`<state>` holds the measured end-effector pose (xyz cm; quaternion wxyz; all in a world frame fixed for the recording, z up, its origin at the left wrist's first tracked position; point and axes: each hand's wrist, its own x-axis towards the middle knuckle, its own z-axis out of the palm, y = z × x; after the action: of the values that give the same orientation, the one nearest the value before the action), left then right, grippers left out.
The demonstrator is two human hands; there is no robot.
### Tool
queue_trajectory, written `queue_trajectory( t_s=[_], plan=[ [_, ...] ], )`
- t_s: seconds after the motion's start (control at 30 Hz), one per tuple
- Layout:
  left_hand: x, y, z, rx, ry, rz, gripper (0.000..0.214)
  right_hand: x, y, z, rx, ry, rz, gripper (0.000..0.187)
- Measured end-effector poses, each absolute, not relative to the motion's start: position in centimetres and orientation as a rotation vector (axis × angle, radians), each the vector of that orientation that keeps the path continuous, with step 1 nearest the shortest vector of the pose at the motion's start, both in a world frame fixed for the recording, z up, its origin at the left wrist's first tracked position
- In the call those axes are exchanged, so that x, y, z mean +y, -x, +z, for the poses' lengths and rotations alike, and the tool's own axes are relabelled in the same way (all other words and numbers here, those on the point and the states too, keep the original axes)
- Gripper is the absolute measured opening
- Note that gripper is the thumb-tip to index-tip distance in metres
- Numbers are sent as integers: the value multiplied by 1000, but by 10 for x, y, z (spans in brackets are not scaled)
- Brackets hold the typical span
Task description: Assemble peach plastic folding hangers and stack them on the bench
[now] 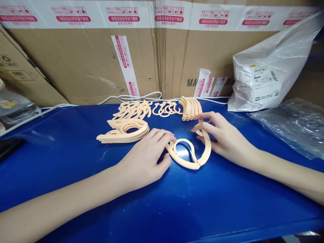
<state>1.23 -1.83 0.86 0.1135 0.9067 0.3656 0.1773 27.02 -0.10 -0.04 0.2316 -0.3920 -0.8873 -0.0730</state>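
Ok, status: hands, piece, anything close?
Left hand, right hand holding opposite sides of cream hanger. Sides meet in a V. Cream stack close beside left hand.

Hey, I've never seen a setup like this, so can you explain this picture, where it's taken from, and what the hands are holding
No machine here: these are a person's bare left hand and right hand. The single picture comes from a camera worn on that person's head, looking forward and down. Both hands hold one cream hanger at a blue table. Also on the table lie a stack of similar pieces, thin loose parts, small hooks and curved bars. Cardboard boxes stand behind, and a white bag sits at the right.
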Motion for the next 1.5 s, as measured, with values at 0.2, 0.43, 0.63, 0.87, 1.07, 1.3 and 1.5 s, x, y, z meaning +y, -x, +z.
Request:
queue_trajectory(
  t_s=[0.2,0.43,0.63,0.87,1.07,1.3,1.5],
  plan=[
    [-18,-14,9,1053,-2697,503,30,-7,-270,3,-2430,1195,-388,28],
    [-20,-13,9,1050,-2779,444,30,-13,-268,4,-2513,1349,-763,38],
    [-21,-12,6,1075,-2805,466,33,-15,-269,5,-2558,1334,-858,34],
    [-19,-12,5,1084,-2798,466,33,-10,-271,2,-2697,984,-453,32],
    [-19,-11,7,1069,-2788,501,33,-10,-270,7,-2672,947,-129,29],
    [-14,-9,9,1023,-2776,562,46,-9,-271,11,-2559,932,436,31],
    [-12,-7,10,847,-2741,427,57,-11,-269,13,-2453,934,773,33]
  ],
)
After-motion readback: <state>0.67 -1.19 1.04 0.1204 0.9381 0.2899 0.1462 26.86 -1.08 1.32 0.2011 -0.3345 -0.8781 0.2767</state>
